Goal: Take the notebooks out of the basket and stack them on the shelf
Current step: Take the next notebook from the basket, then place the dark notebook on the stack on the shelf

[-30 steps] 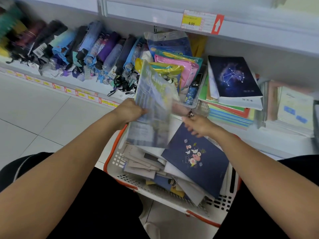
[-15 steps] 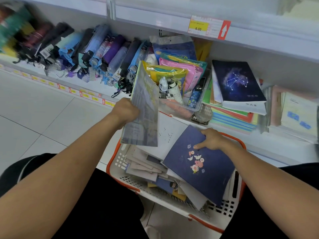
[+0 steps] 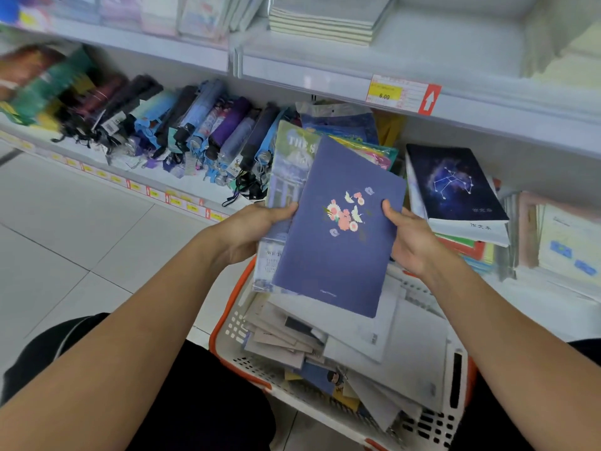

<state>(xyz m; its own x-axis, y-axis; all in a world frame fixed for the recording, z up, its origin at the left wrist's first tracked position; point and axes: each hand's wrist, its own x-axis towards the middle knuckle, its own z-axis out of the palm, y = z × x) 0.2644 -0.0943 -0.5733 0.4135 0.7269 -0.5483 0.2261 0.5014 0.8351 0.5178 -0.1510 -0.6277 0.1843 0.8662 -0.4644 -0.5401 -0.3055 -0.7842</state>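
I hold the purple flower-printed notebook [image 3: 338, 229] between left hand [image 3: 257, 229] and right hand [image 3: 411, 239], long axis pointing away, above the white orange-rimmed basket [image 3: 455, 415]; the shelf stack [image 3: 455, 190] lies just beyond my right hand.

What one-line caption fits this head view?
Both hands, left and right, hold a blue floral notebook over a grey one, above the basket.
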